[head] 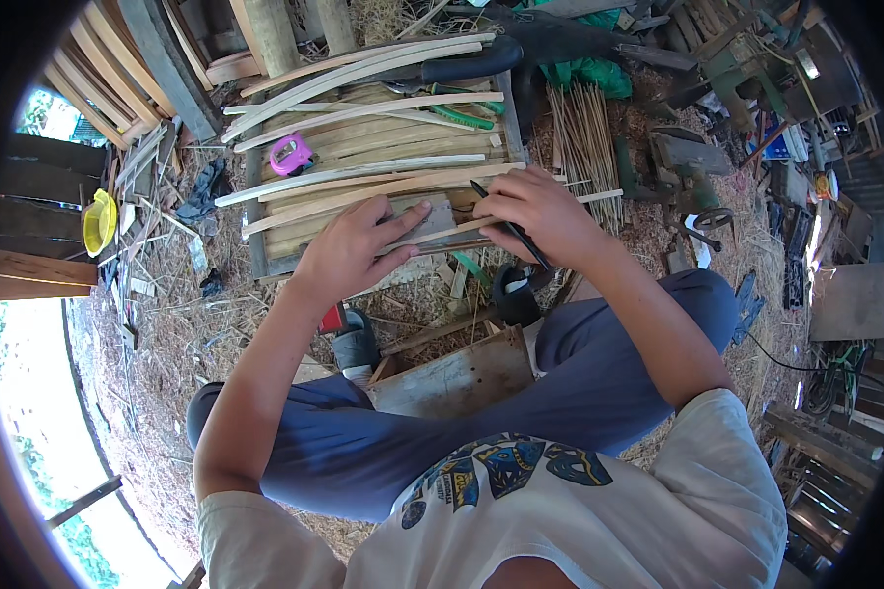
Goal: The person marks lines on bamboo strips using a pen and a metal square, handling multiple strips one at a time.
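Observation:
My left hand (365, 247) rests at the near edge of a low wooden table (295, 237), its fingers at a thin wood strip (453, 231); whether it grips the strip is not clear. A dark pen or marker (512, 228) is held in my right hand (534, 217), whose fingers also touch the right end of that strip. Just beyond both hands, a longer pale strip (383, 193) lies across the table. More wooden strips (376, 116) lie farther back. A pink tape measure (291, 154) sits among them at the left.
Green-handled tools (462, 116) and a black-handled tool (471, 62) lie at the table's back. A bundle of thin sticks (586, 147) stands to the right. Between my legs is a wooden box (457, 375). A yellow bowl (100, 223) is at the left; shavings cover the ground.

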Motion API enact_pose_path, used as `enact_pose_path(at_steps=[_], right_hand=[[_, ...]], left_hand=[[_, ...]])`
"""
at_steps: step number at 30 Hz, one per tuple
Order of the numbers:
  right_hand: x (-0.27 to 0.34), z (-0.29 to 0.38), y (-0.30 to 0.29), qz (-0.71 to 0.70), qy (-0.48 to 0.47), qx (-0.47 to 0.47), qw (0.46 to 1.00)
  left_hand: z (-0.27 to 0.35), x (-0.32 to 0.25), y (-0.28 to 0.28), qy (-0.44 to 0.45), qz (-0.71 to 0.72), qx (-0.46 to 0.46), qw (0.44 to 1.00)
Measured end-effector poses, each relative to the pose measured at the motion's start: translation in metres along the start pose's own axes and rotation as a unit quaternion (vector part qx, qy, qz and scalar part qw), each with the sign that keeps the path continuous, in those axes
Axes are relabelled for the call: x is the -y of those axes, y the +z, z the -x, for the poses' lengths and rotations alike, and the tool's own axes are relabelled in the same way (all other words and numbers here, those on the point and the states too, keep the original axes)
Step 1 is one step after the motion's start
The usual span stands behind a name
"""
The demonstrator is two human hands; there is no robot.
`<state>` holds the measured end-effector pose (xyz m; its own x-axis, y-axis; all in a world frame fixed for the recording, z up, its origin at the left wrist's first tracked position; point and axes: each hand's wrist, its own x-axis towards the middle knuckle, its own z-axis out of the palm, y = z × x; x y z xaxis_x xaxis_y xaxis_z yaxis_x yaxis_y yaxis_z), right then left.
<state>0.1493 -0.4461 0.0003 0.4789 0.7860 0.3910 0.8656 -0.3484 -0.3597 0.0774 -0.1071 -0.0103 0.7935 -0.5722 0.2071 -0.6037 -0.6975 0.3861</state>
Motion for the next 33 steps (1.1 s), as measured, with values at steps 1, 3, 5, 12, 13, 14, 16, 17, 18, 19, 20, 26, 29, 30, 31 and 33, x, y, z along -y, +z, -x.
enact_pose_path(at_steps=[1,3,5,12,13,14,16,17,18,19,20,26,29,30,31,33], right_hand=[[-0.001,0.001,0.002,0.006,0.002,0.019,1.0],[-0.001,0.003,0.004,0.01,0.005,0.017,1.0],[-0.002,0.003,0.007,0.015,0.007,0.015,1.0],[-0.006,0.006,0.012,0.009,0.01,0.002,1.0],[-0.006,0.007,0.013,0.007,0.012,0.003,1.0],[-0.006,0.008,0.014,0.006,0.013,0.003,1.0],[-0.006,0.009,0.016,0.005,0.01,-0.014,1.0],[-0.006,0.009,0.017,0.005,0.011,-0.014,1.0],[-0.007,0.008,0.017,0.001,0.007,-0.017,1.0],[-0.008,0.008,0.017,-0.002,0.002,-0.019,1.0],[-0.008,0.009,0.017,-0.002,0.003,-0.02,1.0],[-0.006,0.009,0.016,-0.006,0.014,-0.011,1.0],[-0.006,0.009,0.017,-0.003,0.013,-0.019,1.0],[-0.006,0.01,0.017,-0.007,0.014,-0.02,1.0],[-0.006,0.01,0.017,-0.01,0.015,-0.02,1.0],[-0.005,0.01,0.017,-0.012,0.017,-0.019,1.0]], left_hand=[[0.0,0.0,0.0,-0.001,0.004,0.001,1.0],[-0.001,0.0,0.0,-0.001,0.008,0.002,1.0],[-0.001,0.0,0.0,-0.001,0.012,0.003,1.0],[-0.002,-0.001,-0.001,-0.016,0.015,0.019,1.0],[-0.002,-0.001,-0.001,-0.017,0.019,0.02,0.999],[-0.003,-0.002,-0.001,-0.017,0.019,0.021,0.999],[-0.004,-0.003,0.0,-0.011,0.012,0.017,1.0],[-0.005,-0.003,0.0,-0.01,0.013,0.018,1.0],[-0.006,-0.003,0.0,-0.012,0.013,0.019,1.0],[-0.007,-0.003,-0.001,-0.014,0.012,0.02,1.0],[-0.007,-0.003,-0.001,-0.013,0.012,0.021,1.0],[-0.007,-0.005,-0.002,-0.017,0.013,0.023,0.999],[-0.008,-0.006,-0.002,-0.017,0.015,0.017,1.0],[-0.008,-0.008,-0.003,-0.024,0.011,0.023,0.999],[-0.009,-0.008,-0.003,-0.031,0.008,0.03,0.999],[-0.009,-0.009,-0.003,-0.03,0.009,0.03,0.999]])
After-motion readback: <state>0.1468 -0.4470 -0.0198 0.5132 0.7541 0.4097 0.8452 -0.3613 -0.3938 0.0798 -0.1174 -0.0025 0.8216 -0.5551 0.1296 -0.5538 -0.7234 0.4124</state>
